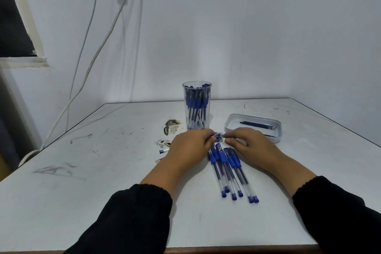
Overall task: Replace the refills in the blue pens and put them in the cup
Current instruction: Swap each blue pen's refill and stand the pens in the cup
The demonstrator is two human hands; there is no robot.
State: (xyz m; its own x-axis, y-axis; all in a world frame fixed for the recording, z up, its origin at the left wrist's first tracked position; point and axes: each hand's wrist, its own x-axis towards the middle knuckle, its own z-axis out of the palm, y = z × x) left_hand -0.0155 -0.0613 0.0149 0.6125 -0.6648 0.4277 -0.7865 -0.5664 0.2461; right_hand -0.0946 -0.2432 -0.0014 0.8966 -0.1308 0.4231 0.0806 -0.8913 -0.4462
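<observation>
Blue pens [231, 168] lie in a bunch on the white surface [103, 171], six of them as far as I can count, with their tips pointing away toward the cup. Both hands meet at the tips. The left hand [188, 148] has its fingers curled around the pen tips, and the right hand [250, 145] pinches at them from the other side, though the tips are too small to tell just what each one holds. One clear cup [197, 106] stands upright just behind the hands, packed with many blue pens. One white tray [231, 125] sits near the right hand, with a few dark refills [257, 125] inside. One small blue cap piece [162, 151] lies beside the left hand. Wide bare room stretches to the left edge and down to the near edge.
</observation>
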